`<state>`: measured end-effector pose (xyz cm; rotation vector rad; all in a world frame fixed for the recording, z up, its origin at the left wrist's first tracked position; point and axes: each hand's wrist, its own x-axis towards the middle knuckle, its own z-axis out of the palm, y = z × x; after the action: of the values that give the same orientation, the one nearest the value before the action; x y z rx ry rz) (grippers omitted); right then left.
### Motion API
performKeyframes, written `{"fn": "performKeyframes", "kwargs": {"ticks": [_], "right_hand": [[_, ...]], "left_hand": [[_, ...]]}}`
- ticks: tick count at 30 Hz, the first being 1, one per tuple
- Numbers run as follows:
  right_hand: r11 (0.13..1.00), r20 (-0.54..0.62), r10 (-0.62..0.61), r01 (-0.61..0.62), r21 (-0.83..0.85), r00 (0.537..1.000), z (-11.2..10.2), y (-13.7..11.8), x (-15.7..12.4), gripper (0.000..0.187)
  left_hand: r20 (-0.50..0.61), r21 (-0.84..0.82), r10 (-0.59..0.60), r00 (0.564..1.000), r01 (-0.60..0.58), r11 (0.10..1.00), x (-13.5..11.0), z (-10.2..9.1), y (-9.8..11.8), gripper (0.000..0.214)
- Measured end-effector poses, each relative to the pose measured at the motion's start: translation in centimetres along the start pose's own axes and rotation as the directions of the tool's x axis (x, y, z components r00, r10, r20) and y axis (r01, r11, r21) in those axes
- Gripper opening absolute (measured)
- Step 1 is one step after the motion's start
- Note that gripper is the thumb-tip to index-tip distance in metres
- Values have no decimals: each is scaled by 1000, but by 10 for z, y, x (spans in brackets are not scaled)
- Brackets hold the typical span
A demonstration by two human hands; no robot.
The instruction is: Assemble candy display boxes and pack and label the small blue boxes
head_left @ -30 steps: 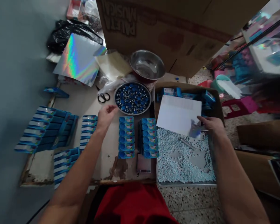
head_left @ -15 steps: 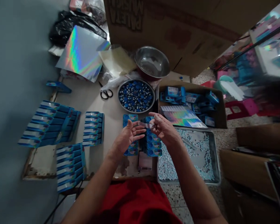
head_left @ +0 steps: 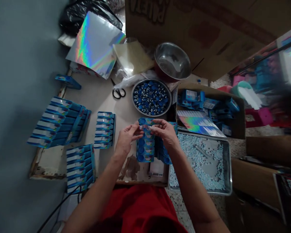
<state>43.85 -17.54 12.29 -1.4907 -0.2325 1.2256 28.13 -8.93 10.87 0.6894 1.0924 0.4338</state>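
Observation:
A small, thin, see-through strip [head_left: 145, 127] is stretched between my two hands. My left hand [head_left: 128, 138] pinches its left end between thumb and fingers. At the other end, my right hand [head_left: 167, 133] grips it with closed fingertips. Just below lies a column of small blue boxes [head_left: 145, 150], each with a round blue spot on its left end. A second column of blue boxes [head_left: 167, 160] is partly hidden under my right hand and wrist. What is printed on the strip is too small to tell.
Beyond my hands stands a bowl of blue-and-silver caps [head_left: 150, 100], with scissors [head_left: 118, 93] to its left. A metal tray of pale blue pellets [head_left: 224, 191] and a carton of blue boxes [head_left: 241, 124] are on the right. Stacked blue boxes [head_left: 63, 124] stand left.
My left hand has closed from spread fingers to a pinch on the strip's left end. Both hands now sit over the left column of boxes. The whole view has shifted a little.

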Motion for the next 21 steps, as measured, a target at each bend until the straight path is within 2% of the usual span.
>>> {"fn": "performKeyframes", "kwargs": {"ticks": [3, 5, 8, 11, 14, 21], "right_hand": [[997, -36, -40, 37, -62, 999, 9, 0, 7, 50], [986, -104, -117, 102, -132, 988, 13, 2, 11, 45], [937, -231, -270, 200, -287, 935, 18, 10, 20, 36], [866, -281, -359, 206, -455, 890, 23, 19, 31, 31], [827, -294, -391, 193, -528, 872, 27, 23, 38, 31], [785, -283, -396, 162, -598, 874, 29, 23, 43, 29]], "left_hand": [[-31, 58, 61, 998, -59, 997, 12, -5, 3, 48], [-67, 88, 108, 992, -102, 991, 20, -7, 3, 47], [-100, 137, 148, 984, -134, 981, 30, -9, 2, 45], [-108, 200, 188, 976, -164, 966, 41, -12, 3, 43], [-105, 220, 212, 972, -185, 958, 50, -15, 6, 40], [-80, 240, 186, 979, -162, 957, 60, -19, 7, 41]]}}
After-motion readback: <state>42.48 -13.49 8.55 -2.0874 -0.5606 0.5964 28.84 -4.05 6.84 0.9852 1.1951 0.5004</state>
